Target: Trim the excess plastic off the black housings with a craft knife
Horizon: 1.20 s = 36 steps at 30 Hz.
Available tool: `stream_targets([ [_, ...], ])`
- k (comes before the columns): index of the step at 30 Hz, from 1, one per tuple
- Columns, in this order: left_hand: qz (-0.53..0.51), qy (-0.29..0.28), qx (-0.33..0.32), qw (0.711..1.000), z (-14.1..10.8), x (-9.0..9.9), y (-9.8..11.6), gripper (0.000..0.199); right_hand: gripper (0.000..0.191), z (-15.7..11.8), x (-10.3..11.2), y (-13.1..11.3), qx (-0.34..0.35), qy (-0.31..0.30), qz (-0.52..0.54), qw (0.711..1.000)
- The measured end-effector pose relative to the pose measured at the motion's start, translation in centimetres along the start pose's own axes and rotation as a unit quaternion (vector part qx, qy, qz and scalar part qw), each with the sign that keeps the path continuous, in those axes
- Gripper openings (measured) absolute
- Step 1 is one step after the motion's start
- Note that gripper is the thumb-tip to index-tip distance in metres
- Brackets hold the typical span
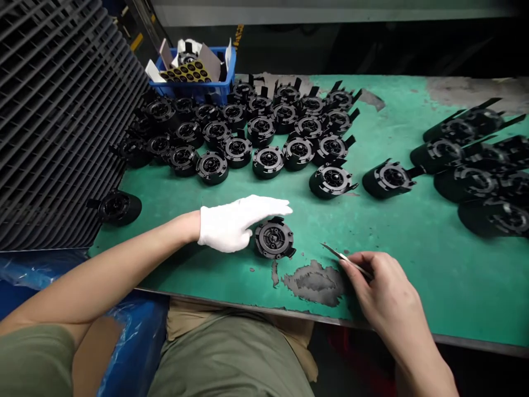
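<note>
A round black plastic part [274,238] lies face up on the green work mat [413,275], close to the front edge. My left hand [233,225], in a white glove, rests flat with its fingers together, right beside the part's upper left rim. It holds nothing. My bare right hand [372,281] grips a pair of fine metal tweezers [346,260], whose tips point left across a worn grey patch of the mat [314,283]. The tweezers hold nothing that I can see, and their tips stand well to the right of the part.
Several similar black parts [237,151] stand in tight rows beyond my hands, and larger finned black parts [467,165] lie at the right. A blue crate [194,82] holds a sheet of round stickers [185,71]. A dark slatted rack [61,121] covers the mat's left end.
</note>
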<state>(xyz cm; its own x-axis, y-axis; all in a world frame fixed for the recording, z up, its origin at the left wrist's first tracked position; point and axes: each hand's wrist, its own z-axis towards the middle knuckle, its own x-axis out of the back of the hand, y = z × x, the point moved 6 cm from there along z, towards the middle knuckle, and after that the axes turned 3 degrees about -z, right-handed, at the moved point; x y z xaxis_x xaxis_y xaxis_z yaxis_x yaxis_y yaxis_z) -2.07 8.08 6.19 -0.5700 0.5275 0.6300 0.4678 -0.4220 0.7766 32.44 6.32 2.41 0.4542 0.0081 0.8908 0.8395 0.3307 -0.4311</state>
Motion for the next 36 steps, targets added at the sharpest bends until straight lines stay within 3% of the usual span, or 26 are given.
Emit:
stream_targets([
  [2,-0.027,0.003,0.06,0.998,0.2,0.1,-0.2,0.086,0.037,-0.3,0.2,-0.1,-0.029,0.001,0.012,1.0],
  [5,-0.017,0.057,0.136,0.989,0.4,-0.7,-0.2,0.077,0.033,-0.9,0.4,-0.7,-0.066,0.003,0.036,0.997],
  [11,-0.023,0.108,0.162,0.981,-0.5,-4.0,1.3,0.06,0.034,-1.2,0.1,-3.3,-0.092,-0.012,0.11,0.99],
  [14,-0.031,0.119,0.174,0.977,-1.5,-4.1,2.1,0.051,0.029,-1.0,-0.7,-4.8,-0.054,-0.038,0.146,0.987],
  [17,0.029,0.134,0.179,0.974,-2.1,-3.6,2.5,0.043,0.027,-0.7,-1.1,-6.2,0.03,-0.041,0.126,0.991],
  [22,0.128,0.192,0.125,0.965,-2.8,-3.3,2.7,0.065,0.036,-1.0,-1.3,-8.0,0.135,-0.078,0.116,0.981],
  [25,0.15,0.17,0.09,0.97,-3.1,-3.6,3.1,0.067,0.032,-1.3,-1.7,-9.0,0.147,-0.103,0.116,0.977],
  [30,0.213,0.133,0.112,0.961,-3.8,-3.2,3.8,0.07,0.045,-1.7,-3.0,-11.2,0.199,-0.096,0.063,0.973],
  [33,0.181,0.096,0.123,0.971,-3.9,-3.1,3.8,0.076,0.054,-1.8,-3.7,-11.8,0.221,-0.099,0.035,0.97],
  [36,0.136,0.057,0.141,0.979,-3.9,-3.2,3.2,0.095,0.06,-1.7,-3.6,-12.2,0.238,-0.089,0.041,0.966],
])
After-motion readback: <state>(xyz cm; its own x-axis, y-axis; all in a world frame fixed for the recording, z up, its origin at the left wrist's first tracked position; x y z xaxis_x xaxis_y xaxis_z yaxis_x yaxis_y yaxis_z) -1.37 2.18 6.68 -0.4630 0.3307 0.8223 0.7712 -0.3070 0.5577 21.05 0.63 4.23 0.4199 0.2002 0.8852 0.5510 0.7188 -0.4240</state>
